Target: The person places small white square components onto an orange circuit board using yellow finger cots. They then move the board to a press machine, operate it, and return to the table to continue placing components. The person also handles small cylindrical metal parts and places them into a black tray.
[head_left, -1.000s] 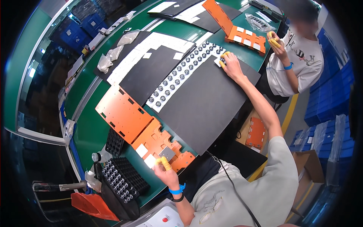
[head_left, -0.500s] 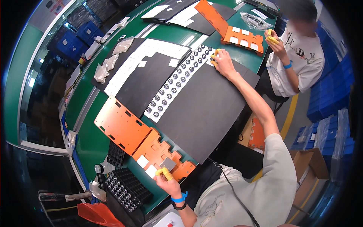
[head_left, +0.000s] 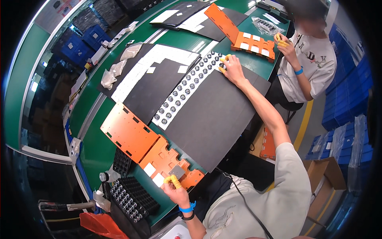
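Observation:
My right hand (head_left: 234,71) bends over the far end of a white strip (head_left: 174,101) set with black round pieces in two rows. Its yellow-covered thumb and fingertips close in at the strip's edge; what lies between them is too small to make out. My left hand (head_left: 177,194), also with yellow finger covers, rests curled at the near edge of an opened orange hinged plate (head_left: 131,131). A white square (head_left: 158,179) and a grey square (head_left: 176,171) lie on that plate beside its fingertips. Whatever the left fingers hold is hidden.
A black board (head_left: 211,119) lies under my right forearm. Black trays (head_left: 135,199) with shiny round parts stand at the near left. Plastic bags (head_left: 116,67) lie at the far left. Across the table, a person's hands (head_left: 284,47) meet near another orange plate (head_left: 254,44).
My right hand has shifted slightly at the strip's far end. My left hand has stayed by the orange plate. The other person's hands have moved a little, and the whole view has shifted slightly.

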